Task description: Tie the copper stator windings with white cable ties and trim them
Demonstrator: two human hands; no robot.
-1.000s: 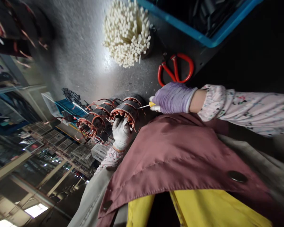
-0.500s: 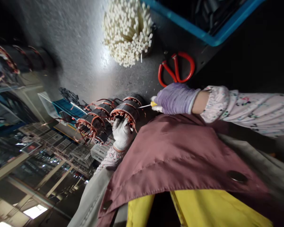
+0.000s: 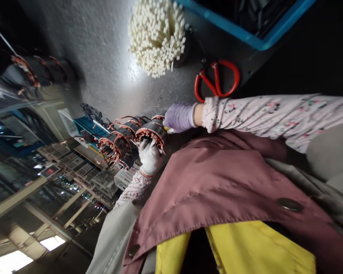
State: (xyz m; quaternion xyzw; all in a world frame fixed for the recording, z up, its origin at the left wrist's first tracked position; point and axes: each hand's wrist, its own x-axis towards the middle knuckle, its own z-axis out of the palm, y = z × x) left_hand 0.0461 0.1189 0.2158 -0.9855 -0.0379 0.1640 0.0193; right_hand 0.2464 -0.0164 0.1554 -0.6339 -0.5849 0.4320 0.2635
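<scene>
A motor stator point(image 3: 151, 128), a dark cylinder with copper windings and orange lacing round its end, lies beside other stators. My left hand point(image 3: 150, 158), in a white glove, grips its near end, fingers curled at the opening and partly hidden inside. At the stator's other end is my right hand point(image 3: 179, 118), in a purple glove with white fingertips. It is closed round a thin-shafted tool, of which only a bit of the yellow handle point(image 3: 166, 128) shows; the shaft is hidden now. Two more wound stators point(image 3: 118, 142) lie just left of the held one.
A bundle of cream-coloured sticks or tubes point(image 3: 158, 38) stands on the dark worktop point(image 3: 103, 42). Red-handled scissors point(image 3: 217, 82) lie near my right sleeve. A blue bin point(image 3: 225, 23) holds dark pieces. Further stators point(image 3: 45, 70) lie at the far left.
My right hand has moved left to the stator with the yellow-handled tool, whose metal shaft no longer shows. My left hand keeps its hold. The whole view has shifted slightly.
</scene>
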